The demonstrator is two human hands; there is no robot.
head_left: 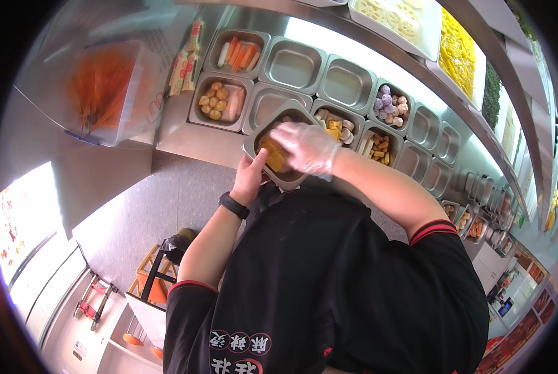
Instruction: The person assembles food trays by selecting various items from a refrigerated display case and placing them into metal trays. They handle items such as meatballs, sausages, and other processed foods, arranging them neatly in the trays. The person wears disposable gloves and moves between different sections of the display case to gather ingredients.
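Note:
My bare left hand (249,177), with a dark band on its wrist, grips the near left side of a deep metal food pan (289,181). The pan is held tilted over the front edge of the counter. Inside it lie flat yellow-brown food pieces (275,159). My right hand (307,148), in a clear plastic glove, reaches into the pan over these pieces. Its fingers are blurred, so whether they pinch a piece cannot be made out. Just right of the pan, a counter pan (337,129) holds yellow chunks and pale round slices.
Metal pans sit in two rows; some hold crab sticks (239,55), round balls (213,100) or purple and pink balls (390,106). A clear bin (120,112) with orange contents stands at left. An overhead shelf carries yellow shreds (456,47). An orange stool (151,274) is behind me.

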